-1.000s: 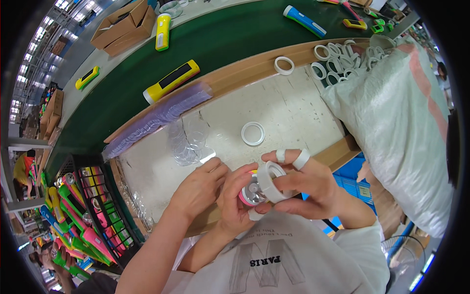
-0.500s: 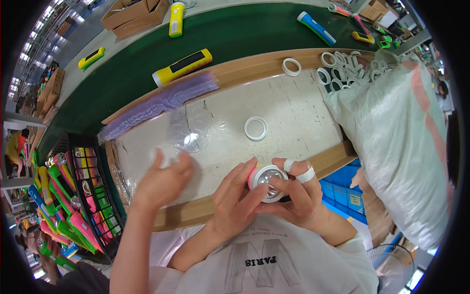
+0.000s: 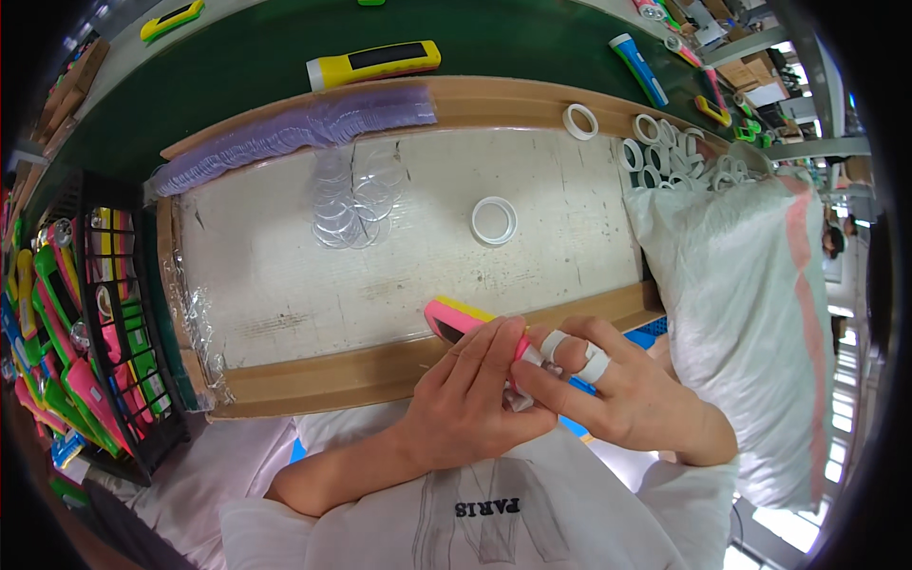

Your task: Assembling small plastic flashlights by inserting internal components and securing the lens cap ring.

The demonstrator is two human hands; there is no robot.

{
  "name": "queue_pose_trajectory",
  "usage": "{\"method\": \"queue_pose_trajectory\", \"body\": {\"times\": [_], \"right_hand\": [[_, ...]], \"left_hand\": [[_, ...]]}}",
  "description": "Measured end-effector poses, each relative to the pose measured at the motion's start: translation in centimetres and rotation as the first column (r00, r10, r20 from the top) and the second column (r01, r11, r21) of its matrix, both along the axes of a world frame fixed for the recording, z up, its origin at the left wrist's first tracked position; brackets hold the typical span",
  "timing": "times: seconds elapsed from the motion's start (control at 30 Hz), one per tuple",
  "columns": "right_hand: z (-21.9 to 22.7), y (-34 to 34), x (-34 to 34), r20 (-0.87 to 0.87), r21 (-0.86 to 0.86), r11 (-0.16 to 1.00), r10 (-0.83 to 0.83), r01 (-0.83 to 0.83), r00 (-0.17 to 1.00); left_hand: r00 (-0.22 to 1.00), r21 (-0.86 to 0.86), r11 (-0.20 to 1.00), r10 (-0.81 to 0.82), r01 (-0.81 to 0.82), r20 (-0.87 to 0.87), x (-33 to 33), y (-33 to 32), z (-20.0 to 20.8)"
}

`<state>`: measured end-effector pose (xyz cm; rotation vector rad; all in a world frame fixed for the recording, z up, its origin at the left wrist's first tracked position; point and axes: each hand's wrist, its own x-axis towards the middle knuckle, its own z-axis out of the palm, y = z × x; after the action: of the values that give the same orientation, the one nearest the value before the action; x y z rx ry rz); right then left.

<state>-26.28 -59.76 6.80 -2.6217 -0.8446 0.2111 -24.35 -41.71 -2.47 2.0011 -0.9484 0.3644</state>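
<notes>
Above my lap, my left hand (image 3: pixel 475 385) is wrapped around a pink and yellow flashlight (image 3: pixel 446 318), whose body points to the upper left. My right hand (image 3: pixel 617 394), with white tape on two fingers, grips the flashlight's head end. The fingers hide most of that end. Beyond my hands, a white plastic ring (image 3: pixel 477 224) lies on the white work surface (image 3: pixel 570 209). Thin clear round discs (image 3: pixel 356 214) are spread to its left. A long row of purple-tinted discs (image 3: pixel 304 130) lines the far cardboard edge.
On the left stands a black crate (image 3: pixel 142 323) of colourful flashlights. A white woven sack (image 3: pixel 741 313) and a pile of white rings (image 3: pixel 670 147) are at the right. A yellow flashlight (image 3: pixel 380 65) and a blue flashlight (image 3: pixel 640 71) lie on the green belt (image 3: pixel 532 47).
The flashlight has tipped from lens up to lying slanted, its head toward my right hand. Another person's hand near the clear discs has left the view. My view has shifted.
</notes>
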Motion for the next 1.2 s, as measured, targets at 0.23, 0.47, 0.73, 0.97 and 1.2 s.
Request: {"method": "queue_pose_trajectory", "body": {"times": [0.23, 0.47, 0.73, 0.97, 1.2], "right_hand": [[1.2, 1.1, -0.1, 0.071, -0.137, 0.99, -0.015, 0.025, 0.997], [0.5, 1.1, -0.8, 0.11, -0.172, 0.979, -0.089, 0.107, 0.99], [0.7, 0.6, 0.9, 0.136, -0.155, 0.986, 0.08, -0.059, 0.987], [0.1, 0.7, -1.2, 0.019, -0.337, 0.918, -0.215, 0.209, 0.976], [-0.7, -0.7, -0.9, 0.11, -0.256, 0.948, -0.165, 0.188, 0.98]], "left_hand": [[0.999, -0.019, 0.999, -0.032, 0.032, -0.021, 0.4, 0.0, -0.3], [0.995, -0.042, 0.998, -0.041, 0.037, -0.088, 0.7, 0.1, 0.5], [0.991, -0.022, 0.993, -0.113, 0.112, -0.078, 1.5, 0.6, 0.2], [0.993, -0.042, 0.993, -0.111, 0.112, 0.026, 1.7, -0.3, -0.1], [0.993, -0.012, 0.996, -0.086, 0.088, 0.086, 2.0, -1.1, 0.0]]}}
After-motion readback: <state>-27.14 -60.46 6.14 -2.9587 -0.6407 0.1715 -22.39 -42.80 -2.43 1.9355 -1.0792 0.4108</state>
